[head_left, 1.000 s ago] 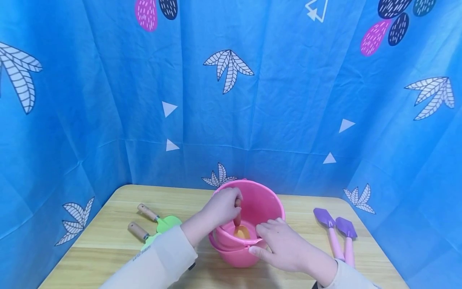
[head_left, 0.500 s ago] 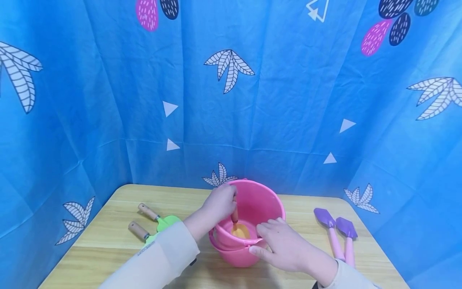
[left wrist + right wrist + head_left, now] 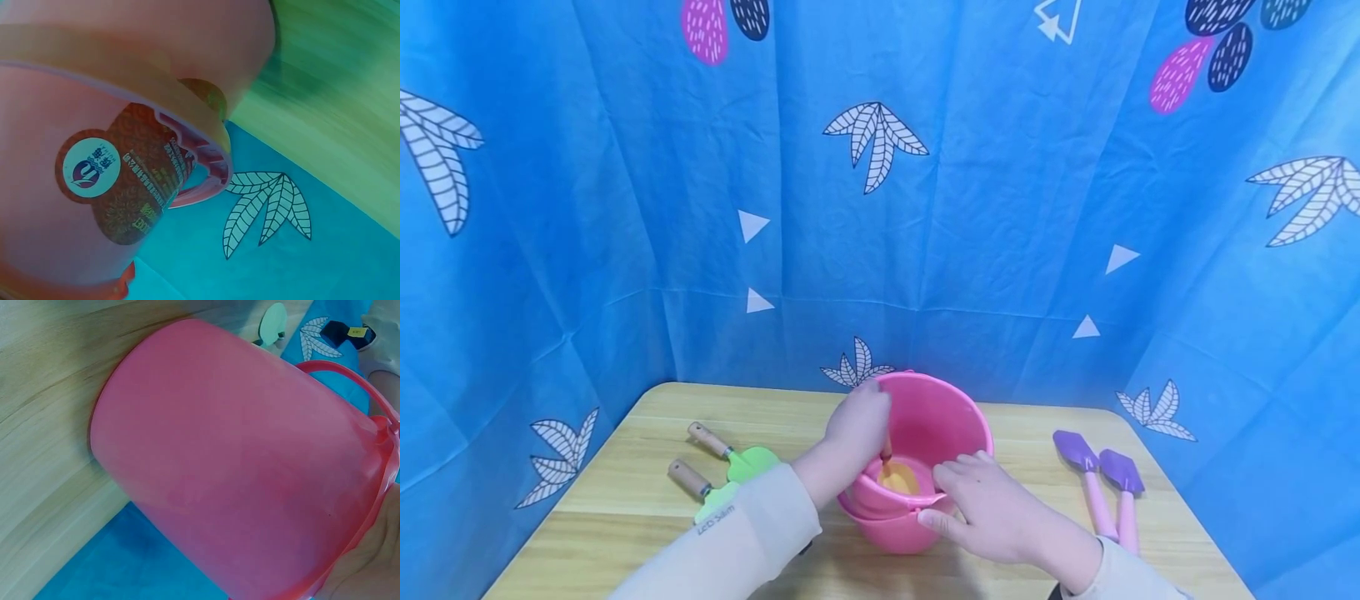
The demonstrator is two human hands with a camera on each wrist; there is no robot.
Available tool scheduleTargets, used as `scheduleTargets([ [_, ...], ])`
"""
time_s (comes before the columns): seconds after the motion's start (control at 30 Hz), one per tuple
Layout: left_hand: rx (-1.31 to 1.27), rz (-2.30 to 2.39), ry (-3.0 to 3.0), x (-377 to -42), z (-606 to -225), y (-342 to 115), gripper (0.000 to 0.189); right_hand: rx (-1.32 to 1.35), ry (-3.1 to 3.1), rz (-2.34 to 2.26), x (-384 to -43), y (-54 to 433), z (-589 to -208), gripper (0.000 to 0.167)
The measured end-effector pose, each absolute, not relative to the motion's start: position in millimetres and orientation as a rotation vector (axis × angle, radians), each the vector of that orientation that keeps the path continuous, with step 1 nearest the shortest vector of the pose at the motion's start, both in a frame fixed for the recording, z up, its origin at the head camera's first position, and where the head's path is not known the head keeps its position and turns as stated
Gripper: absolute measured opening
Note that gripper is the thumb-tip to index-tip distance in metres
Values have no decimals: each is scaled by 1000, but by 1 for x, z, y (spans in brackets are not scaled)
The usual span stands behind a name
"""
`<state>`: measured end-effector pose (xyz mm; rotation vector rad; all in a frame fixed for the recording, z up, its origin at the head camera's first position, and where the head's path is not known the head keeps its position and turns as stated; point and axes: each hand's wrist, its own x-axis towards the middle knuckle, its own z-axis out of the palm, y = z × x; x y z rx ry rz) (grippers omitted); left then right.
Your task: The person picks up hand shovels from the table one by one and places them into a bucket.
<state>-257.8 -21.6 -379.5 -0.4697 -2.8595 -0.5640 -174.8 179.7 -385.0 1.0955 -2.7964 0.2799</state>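
Observation:
A pink bucket (image 3: 951, 417) stands upright on the wooden table, its handle hanging at the near side. My left hand (image 3: 860, 419) reaches over its left rim and grips a small scoop-like tool with a wooden handle, which the hand partly covers. The tool's yellow head (image 3: 898, 477) is low inside the bucket. On the near right rim, my right hand (image 3: 988, 508) holds the bucket, fingers over the edge and thumb outside. The left wrist view shows the bucket's outside with a printed label (image 3: 125, 181); the right wrist view shows its plain wall (image 3: 225, 450).
To the left lie two green tools with wooden handles (image 3: 688, 479), partly behind the left sleeve (image 3: 737, 533). Two purple-headed spatulas (image 3: 1122, 471) with pink handles lie at the right. A blue patterned curtain (image 3: 1000, 208) hangs around the table (image 3: 617, 500).
My left hand has shifted left and slightly lower, and the wooden-handled tool's yellow head has slid left inside the bucket. The right hand and the bucket have stayed in place.

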Motion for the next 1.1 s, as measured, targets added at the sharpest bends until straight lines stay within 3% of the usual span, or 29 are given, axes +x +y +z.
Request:
scheduleTargets([
  [1.1, -469, -307, -2842, -251, -375, -21, 36, 1086, -2801, 284, -173, 179, -384, 36],
])
